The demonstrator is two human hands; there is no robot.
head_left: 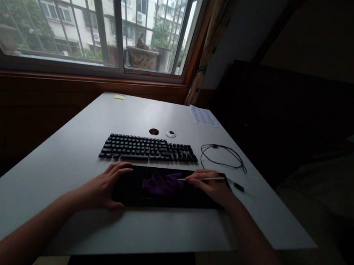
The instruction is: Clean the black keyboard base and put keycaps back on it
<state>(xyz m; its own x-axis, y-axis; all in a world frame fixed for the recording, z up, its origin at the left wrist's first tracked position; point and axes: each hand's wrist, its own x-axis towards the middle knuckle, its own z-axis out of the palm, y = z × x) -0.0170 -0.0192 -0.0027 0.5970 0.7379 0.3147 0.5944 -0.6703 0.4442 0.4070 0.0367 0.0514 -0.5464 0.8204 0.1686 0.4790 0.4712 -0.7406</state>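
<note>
A black panel (128,194) is lying on the white surface (51,157), toward its near edge and just in front of a keyboard (149,150); a purple patch (162,184) is showing across its middle, though whether as a picture or a loose thing cannot be told. The left hand (106,186) is gripping the panel's left end, its fingers reaching over the far side and its thumb lying along the near side. The right hand (208,183) is closing its fingers round a pale pen (214,179) above the panel's right half, and the tip is pointing at the patch; contact there cannot be made out. A cable (215,146) is lying in loops at the right, with a dark plug (238,187) resting near the right hand. Beyond the keyboard, a round hole (154,132) is opening into the surface, and a white cap (171,134) is lying just beside it. A paper (204,117) is lying near the far right corner. Behind the window, a brown pot (142,58) is holding a dark, stubby growth (141,41).
</note>
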